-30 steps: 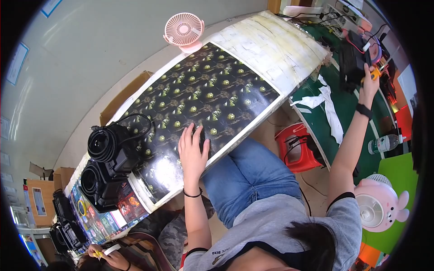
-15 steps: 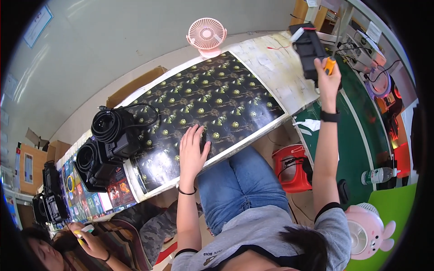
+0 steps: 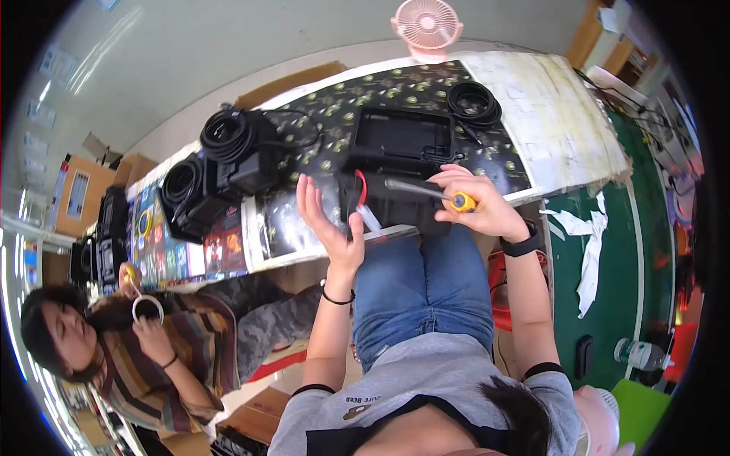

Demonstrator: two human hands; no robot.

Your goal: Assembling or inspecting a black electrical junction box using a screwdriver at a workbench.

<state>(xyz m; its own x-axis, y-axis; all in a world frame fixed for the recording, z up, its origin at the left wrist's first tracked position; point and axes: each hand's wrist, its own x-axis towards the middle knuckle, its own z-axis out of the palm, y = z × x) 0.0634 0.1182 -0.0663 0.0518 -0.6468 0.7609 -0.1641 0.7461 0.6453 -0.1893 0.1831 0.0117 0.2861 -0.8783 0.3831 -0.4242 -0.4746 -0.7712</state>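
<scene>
A black box-shaped device (image 3: 399, 171) lay near the front edge of the long table (image 3: 563, 129), on its dark patterned covering, and everything else is placed from it. The person's right hand (image 3: 475, 201) was clamped around the orange handle of a screwdriver (image 3: 430, 194), whose metal shaft ran leftward across the device's front face, above its lower edge. The left hand (image 3: 327, 220) was raised just left of the device with fingers spread and palm turned toward it; whether it touched the casing could not be told. A red wire (image 3: 360, 190) curved down the device's left front corner, close to that open hand.

Just behind and right of the device sat a coil of black cable (image 3: 473, 102). Further back, at the table's far edge, stood a pink desk fan (image 3: 426, 23). Left of the device two more black units with coiled cables on top (image 3: 228, 163) rested on the table. Well to the left and nearer the camera, another person (image 3: 144, 357) sat holding a roll of tape (image 3: 147, 308).
</scene>
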